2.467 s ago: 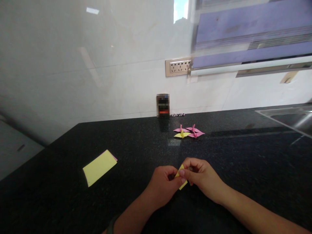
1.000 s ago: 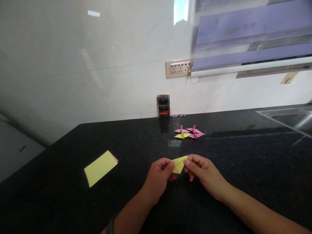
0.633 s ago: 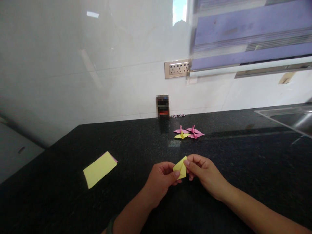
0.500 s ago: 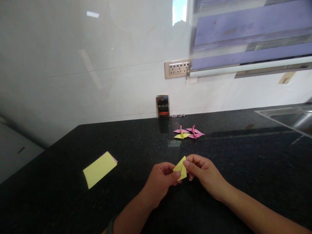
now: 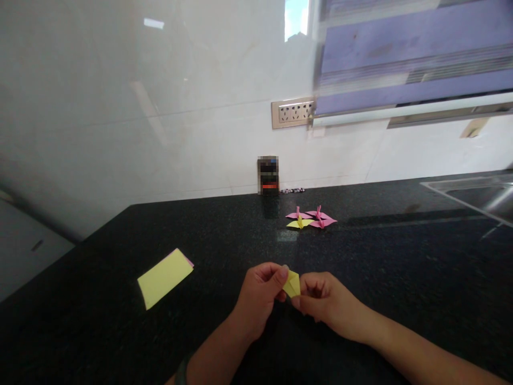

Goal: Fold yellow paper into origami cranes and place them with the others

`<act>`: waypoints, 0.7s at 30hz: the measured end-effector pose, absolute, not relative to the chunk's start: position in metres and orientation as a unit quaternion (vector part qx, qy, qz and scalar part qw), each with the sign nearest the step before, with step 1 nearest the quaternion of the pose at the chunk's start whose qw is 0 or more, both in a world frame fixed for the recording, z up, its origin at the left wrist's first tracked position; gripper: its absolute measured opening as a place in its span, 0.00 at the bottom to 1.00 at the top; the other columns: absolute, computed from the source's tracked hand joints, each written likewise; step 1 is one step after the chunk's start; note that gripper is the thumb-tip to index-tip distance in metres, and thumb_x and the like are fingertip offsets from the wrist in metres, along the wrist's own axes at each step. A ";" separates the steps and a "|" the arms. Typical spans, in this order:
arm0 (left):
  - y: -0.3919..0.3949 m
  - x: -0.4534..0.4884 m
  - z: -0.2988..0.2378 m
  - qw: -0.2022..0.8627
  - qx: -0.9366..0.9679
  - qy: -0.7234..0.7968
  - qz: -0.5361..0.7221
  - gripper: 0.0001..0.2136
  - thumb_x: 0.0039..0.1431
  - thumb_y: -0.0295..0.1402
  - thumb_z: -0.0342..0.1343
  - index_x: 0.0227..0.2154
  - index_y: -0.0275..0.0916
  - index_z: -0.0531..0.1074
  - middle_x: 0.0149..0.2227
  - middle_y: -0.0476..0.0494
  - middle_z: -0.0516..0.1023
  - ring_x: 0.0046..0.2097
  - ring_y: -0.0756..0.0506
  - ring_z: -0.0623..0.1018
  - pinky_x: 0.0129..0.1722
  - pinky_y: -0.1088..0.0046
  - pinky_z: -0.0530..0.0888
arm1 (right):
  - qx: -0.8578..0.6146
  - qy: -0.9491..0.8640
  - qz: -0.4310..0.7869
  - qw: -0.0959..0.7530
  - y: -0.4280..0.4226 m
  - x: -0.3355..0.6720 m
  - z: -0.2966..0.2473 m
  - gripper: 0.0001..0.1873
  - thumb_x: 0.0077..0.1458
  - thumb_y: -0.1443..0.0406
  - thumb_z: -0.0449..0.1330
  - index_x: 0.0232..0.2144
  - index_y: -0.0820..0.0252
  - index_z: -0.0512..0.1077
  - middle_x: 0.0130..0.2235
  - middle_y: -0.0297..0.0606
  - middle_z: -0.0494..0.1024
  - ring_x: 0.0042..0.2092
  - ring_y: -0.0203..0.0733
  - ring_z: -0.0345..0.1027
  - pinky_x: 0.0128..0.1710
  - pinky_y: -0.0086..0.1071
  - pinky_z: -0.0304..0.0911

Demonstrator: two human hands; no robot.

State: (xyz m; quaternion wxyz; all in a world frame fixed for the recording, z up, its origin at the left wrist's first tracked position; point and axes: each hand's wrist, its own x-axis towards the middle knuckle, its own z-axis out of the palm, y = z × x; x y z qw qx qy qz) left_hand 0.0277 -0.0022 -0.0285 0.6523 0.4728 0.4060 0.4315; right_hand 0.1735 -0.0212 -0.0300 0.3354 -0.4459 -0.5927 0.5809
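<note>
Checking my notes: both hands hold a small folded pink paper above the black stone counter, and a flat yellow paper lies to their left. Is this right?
No. In the head view, the small folded paper held by the left hand and right hand is yellow, not pink. The black stone counter and flat yellow paper are as stated.

Head camera looks forward-down, close over countertop [image 5: 401, 278].
</note>
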 end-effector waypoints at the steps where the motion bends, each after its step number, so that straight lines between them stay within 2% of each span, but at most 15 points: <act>1: -0.003 0.028 -0.028 0.658 0.471 0.397 0.433 0.11 0.45 0.37 0.56 0.25 0.31 0.70 0.20 0.49 0.69 0.20 0.55 0.64 0.21 0.79 0.61 | -0.448 -0.582 0.587 0.342 -0.021 0.173 -0.031 0.11 0.45 0.63 0.57 0.17 0.63 0.62 0.16 0.26 0.60 0.17 0.26 0.48 0.15 0.21 0.45; 4: -0.003 0.028 -0.028 0.676 0.463 0.375 0.435 0.13 0.43 0.35 0.58 0.33 0.32 0.71 0.25 0.46 0.71 0.23 0.54 0.66 0.23 0.78 0.63 | -0.446 -0.556 0.597 0.368 -0.021 0.172 -0.032 0.12 0.45 0.60 0.57 0.18 0.63 0.63 0.19 0.29 0.64 0.17 0.26 0.52 0.16 0.22 0.49; 8: -0.003 0.028 -0.027 0.658 0.465 0.392 0.443 0.10 0.43 0.35 0.57 0.27 0.32 0.71 0.21 0.49 0.69 0.21 0.54 0.65 0.22 0.78 0.62 | -0.445 -0.571 0.581 0.371 -0.020 0.172 -0.033 0.13 0.44 0.59 0.58 0.18 0.63 0.64 0.19 0.28 0.63 0.18 0.27 0.52 0.17 0.22 0.50; 11: -0.003 0.028 -0.024 0.641 0.481 0.408 0.438 0.09 0.44 0.35 0.57 0.24 0.32 0.72 0.20 0.49 0.69 0.21 0.55 0.64 0.22 0.79 0.61 | -0.460 -0.568 0.538 0.421 -0.019 0.173 -0.032 0.12 0.44 0.59 0.59 0.20 0.62 0.64 0.19 0.28 0.63 0.19 0.28 0.53 0.18 0.23 0.52; 15: -0.004 0.028 -0.020 0.635 0.508 0.417 0.405 0.09 0.45 0.33 0.56 0.26 0.31 0.72 0.19 0.49 0.69 0.21 0.54 0.64 0.22 0.78 0.62 | -0.470 -0.549 0.520 0.455 -0.018 0.174 -0.030 0.12 0.45 0.58 0.57 0.27 0.61 0.66 0.20 0.29 0.66 0.20 0.29 0.56 0.19 0.23 0.54; 21: -0.004 0.028 -0.024 0.648 0.480 0.421 0.415 0.10 0.45 0.33 0.56 0.29 0.31 0.72 0.22 0.47 0.72 0.22 0.53 0.68 0.24 0.77 0.65 | -0.474 -0.533 0.528 0.461 -0.016 0.176 -0.031 0.11 0.45 0.59 0.58 0.25 0.63 0.66 0.18 0.28 0.65 0.18 0.28 0.57 0.18 0.23 0.54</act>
